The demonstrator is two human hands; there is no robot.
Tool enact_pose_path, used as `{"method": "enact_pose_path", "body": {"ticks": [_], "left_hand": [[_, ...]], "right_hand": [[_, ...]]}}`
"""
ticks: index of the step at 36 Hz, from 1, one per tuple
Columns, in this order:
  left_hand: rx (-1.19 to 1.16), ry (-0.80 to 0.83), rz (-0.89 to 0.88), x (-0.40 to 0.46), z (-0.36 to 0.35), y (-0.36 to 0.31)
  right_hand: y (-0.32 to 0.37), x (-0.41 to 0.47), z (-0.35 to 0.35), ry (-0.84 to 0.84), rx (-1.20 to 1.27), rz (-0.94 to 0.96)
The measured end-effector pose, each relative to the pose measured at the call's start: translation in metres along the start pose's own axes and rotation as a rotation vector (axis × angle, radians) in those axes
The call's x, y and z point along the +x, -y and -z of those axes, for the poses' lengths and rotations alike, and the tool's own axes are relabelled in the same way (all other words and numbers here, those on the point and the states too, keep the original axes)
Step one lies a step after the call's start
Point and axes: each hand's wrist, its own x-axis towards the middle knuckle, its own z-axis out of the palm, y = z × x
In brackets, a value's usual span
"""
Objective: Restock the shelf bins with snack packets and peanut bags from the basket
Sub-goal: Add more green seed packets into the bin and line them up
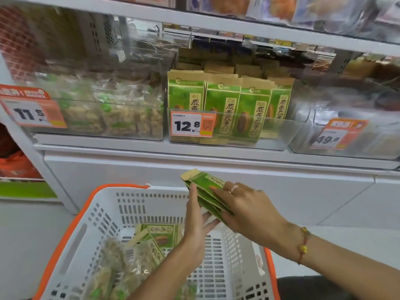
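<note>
- Both hands up above the basket (pixel 104 215), holding one small stack of green seed packets (pixel 206 192) between them.
- Left hand (pixel 195 221) under and beside the stack, fingers straight up along its left edge, grip spread flat against the packets.
- Right hand (pixel 244 207) on top of the stack, fingers curled over it, grip pinching the packets; ring (pixel 234 188) on one finger, red string bracelet (pixel 304 245) with gold beads on the wrist.
- Stack tilted, tan top end pointing up and left, just below the white shelf edge (pixel 194 148).
- White basket with an orange rim down below, slotted walls all round.
- Inside the basket: more green packets (pixel 160 233) lying flat near the middle, and clear bags of pale peanut snacks (pixel 112 267) piled at the left and front.
- Clear middle shelf bin (pixel 270 135) up on the shelf, with green packets (pixel 223 109) standing upright in a row, more rows behind.
- Price tag (pixel 191 124) reading 12.8 stuck on the front of that bin.
- Clear left bin (pixel 129 135) full of see-through bags of peanut snacks (pixel 112 109), with a tag (pixel 32 111) reading 11.5.
- Clear right bin (pixel 346 152) blurry, stuff inside too hard to tell, tag (pixel 337 135) reading 49.8.
</note>
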Motion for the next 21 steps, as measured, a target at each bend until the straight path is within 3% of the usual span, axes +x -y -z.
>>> {"method": "enact_pose_path", "body": {"ticks": [5, 8, 11, 13, 16, 21], "left_hand": [[0.07, -0.013, -0.089, 0.006, -0.005, 0.001], [0.177, 0.01, -0.185, 0.007, -0.003, -0.006], [0.298, 0.104, -0.308, 0.005, -0.004, -0.018], [0.39, 0.2, -0.411, 0.001, -0.011, -0.03], [0.444, 0.351, -0.532, -0.003, -0.034, -0.051], [0.534, 0.545, -0.694, 0.004, -0.088, -0.087]], "right_hand": [[-0.002, -0.006, 0.0, 0.094, 0.047, 0.01], [-0.011, 0.004, 0.02, 0.128, 0.244, -0.134], [-0.036, 0.012, 0.035, 0.048, 0.349, -0.348], [-0.054, 0.015, 0.042, 0.107, 0.504, -0.464], [-0.074, 0.016, 0.059, 0.212, 0.83, -0.433], [-0.103, 0.016, 0.088, -0.107, 0.946, -0.335]]}}
